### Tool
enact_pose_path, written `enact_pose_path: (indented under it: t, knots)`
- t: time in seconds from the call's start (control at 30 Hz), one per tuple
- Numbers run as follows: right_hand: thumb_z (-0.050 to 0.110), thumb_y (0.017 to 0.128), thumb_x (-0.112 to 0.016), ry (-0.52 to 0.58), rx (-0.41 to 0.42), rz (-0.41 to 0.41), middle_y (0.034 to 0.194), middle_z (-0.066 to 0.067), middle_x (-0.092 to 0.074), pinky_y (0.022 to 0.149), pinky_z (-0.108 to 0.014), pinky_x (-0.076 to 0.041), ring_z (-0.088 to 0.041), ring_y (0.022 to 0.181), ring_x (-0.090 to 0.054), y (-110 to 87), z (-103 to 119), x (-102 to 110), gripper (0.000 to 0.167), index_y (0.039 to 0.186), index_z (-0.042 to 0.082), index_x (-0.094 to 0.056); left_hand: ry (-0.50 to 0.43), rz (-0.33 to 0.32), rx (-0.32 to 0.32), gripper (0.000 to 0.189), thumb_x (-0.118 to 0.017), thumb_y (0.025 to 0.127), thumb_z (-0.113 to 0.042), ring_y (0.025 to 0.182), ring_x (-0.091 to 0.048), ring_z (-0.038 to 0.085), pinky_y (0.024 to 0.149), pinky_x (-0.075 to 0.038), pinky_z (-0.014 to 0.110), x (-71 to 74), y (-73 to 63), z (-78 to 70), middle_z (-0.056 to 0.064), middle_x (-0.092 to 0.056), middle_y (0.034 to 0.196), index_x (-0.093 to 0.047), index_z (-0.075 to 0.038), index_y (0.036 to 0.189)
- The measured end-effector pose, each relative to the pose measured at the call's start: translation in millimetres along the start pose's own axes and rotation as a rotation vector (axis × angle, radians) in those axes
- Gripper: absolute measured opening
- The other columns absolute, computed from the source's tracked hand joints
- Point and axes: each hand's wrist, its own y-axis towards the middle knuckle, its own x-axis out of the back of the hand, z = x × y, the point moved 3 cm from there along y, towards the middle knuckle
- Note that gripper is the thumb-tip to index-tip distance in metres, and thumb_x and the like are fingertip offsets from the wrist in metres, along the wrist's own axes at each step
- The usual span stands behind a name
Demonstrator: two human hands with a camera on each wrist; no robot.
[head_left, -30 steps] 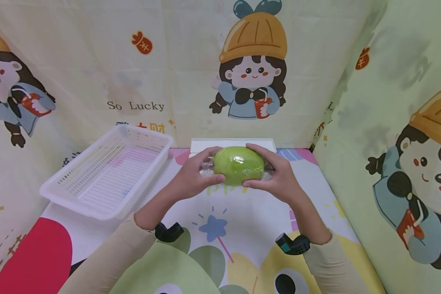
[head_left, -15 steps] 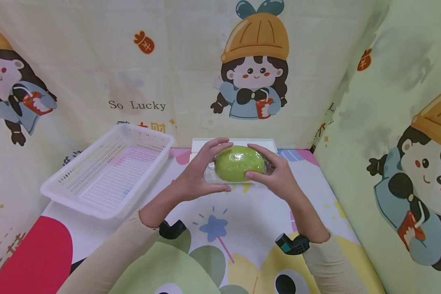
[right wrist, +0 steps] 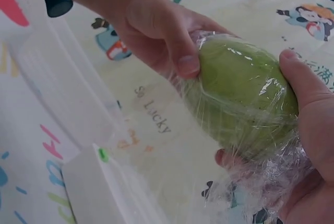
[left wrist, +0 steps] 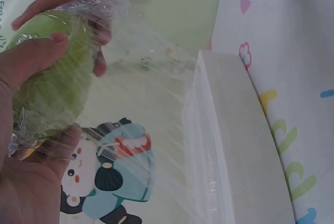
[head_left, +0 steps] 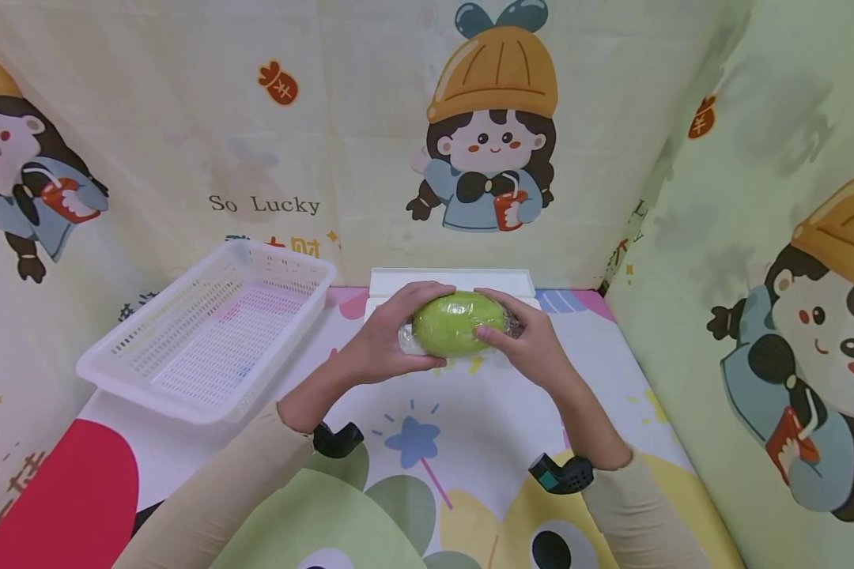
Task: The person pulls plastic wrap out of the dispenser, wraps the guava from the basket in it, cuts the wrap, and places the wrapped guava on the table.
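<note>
A large oval green fruit (head_left: 457, 324), resembling a mango, is held above the table, partly wrapped in clear cling film (left wrist: 151, 83). My left hand (head_left: 379, 341) grips its left end, fingers over the top and thumb low in front. At the right end my right hand (head_left: 534, 340) holds it, with the thumb pressed on its front. Film bunches at both ends of the fruit. In the left wrist view, a sheet of film stretches from the fruit to a long white box (left wrist: 245, 140), which stands behind the hands in the head view.
To the left on the table lies a white perforated plastic basket (head_left: 209, 340). The table has a printed cartoon cloth (head_left: 498, 419). Printed cloth walls (head_left: 356, 142) stand close behind and at both sides.
My left hand loosened around the fruit, its thumb leaving the front and shifting lower, then closed in again at the left end. The fruit has moved slightly left and down.
</note>
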Motion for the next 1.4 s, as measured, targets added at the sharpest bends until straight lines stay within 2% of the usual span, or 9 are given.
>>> enact_pose_path:
  t: [0.23,0.33,0.47,0.67,0.97,1.1,1.23,1.33,1.4]
  knots:
    - [0.016,0.080,-0.079,-0.067,0.133,-0.022,0.141,-0.003,-0.054,0.088,-0.017,-0.052,-0.021,0.123,-0.055,-0.5,0,0,0.068,0.141,0.020,-0.048,-0.038,0.002,0.086,0.088,-0.088,0.068,-0.018,0.125,-0.050,0.015,0.100,-0.050,0.034,-1.7,-4.3,7.5,-0.001,-0.048,0.141,-0.042,-0.021,0.144]
    - [0.016,0.074,-0.084,-0.079,0.160,-0.019,0.140,-0.001,-0.055,0.093,-0.027,-0.053,-0.018,0.123,-0.052,-1.6,-1,0,0.076,0.141,0.023,-0.049,-0.083,0.003,0.140,0.088,-0.088,0.069,-0.019,0.124,-0.052,0.015,0.100,-0.051,0.035,-2.9,-6.0,11.1,-0.001,-0.049,0.141,-0.042,-0.022,0.144]
    - [0.020,0.067,-0.089,-0.096,0.181,0.001,0.145,0.001,-0.050,0.102,-0.044,-0.049,-0.017,0.132,-0.045,-2.5,-3,-3,0.088,0.143,0.025,-0.046,-0.131,0.014,0.218,0.087,-0.088,0.070,-0.021,0.125,-0.053,0.017,0.102,-0.049,0.038,-4.8,-7.9,15.9,-0.002,-0.049,0.143,-0.042,-0.024,0.144]
    - [0.024,0.066,-0.090,-0.127,0.188,0.014,0.150,0.005,-0.043,0.105,-0.052,-0.044,-0.018,0.141,-0.037,-4.0,-7,-5,0.089,0.143,0.027,-0.046,-0.175,0.038,0.355,0.085,-0.086,0.072,-0.026,0.123,-0.056,0.019,0.100,-0.050,0.041,-8.3,-10.7,23.0,-0.002,-0.052,0.140,-0.041,-0.025,0.145]
    - [0.024,0.068,-0.089,-0.124,0.180,0.018,0.148,0.006,-0.045,0.102,-0.043,-0.049,-0.018,0.137,-0.041,-2.9,-23,-14,0.082,0.140,0.029,-0.050,-0.283,0.063,0.498,0.077,-0.082,0.076,-0.029,0.112,-0.056,0.021,0.088,-0.055,0.036,-14.3,-15.5,37.2,-0.001,-0.056,0.129,-0.043,-0.032,0.142]
    - [0.024,0.068,-0.088,-0.107,0.159,0.022,0.144,0.004,-0.050,0.099,-0.032,-0.050,-0.017,0.131,-0.046,-1.9,-28,-16,0.079,0.138,0.026,-0.052,-0.313,0.075,0.553,0.073,-0.081,0.077,-0.032,0.108,-0.057,0.021,0.083,-0.056,0.032,-18.2,-17.4,40.6,0.000,-0.056,0.126,-0.045,-0.034,0.140]
    - [0.016,0.070,-0.087,-0.069,0.092,0.022,0.142,0.002,-0.052,0.093,-0.022,-0.049,-0.017,0.126,-0.048,-1.5,-33,-16,0.075,0.137,0.023,-0.053,-0.296,0.083,0.590,0.073,-0.079,0.079,-0.036,0.106,-0.057,0.022,0.081,-0.056,0.031,-21.0,-18.0,42.0,0.000,-0.056,0.127,-0.043,-0.036,0.142]
    - [0.011,0.072,-0.085,-0.051,0.043,0.016,0.142,-0.002,-0.053,0.091,-0.023,-0.050,-0.020,0.124,-0.048,-2.3,-29,-16,0.073,0.137,0.019,-0.054,-0.245,0.101,0.589,0.079,-0.079,0.078,-0.039,0.111,-0.055,0.023,0.085,-0.056,0.036,-21.9,-18.2,41.9,0.000,-0.052,0.133,-0.036,-0.039,0.145]
    - [0.010,0.073,-0.084,-0.051,0.017,0.004,0.141,-0.005,-0.053,0.090,-0.025,-0.050,-0.022,0.123,-0.049,-3.3,-23,-15,0.071,0.137,0.016,-0.054,-0.177,0.109,0.562,0.087,-0.080,0.076,-0.040,0.121,-0.051,0.022,0.093,-0.053,0.042,-21.5,-18.3,41.4,-0.002,-0.046,0.142,-0.031,-0.041,0.147]
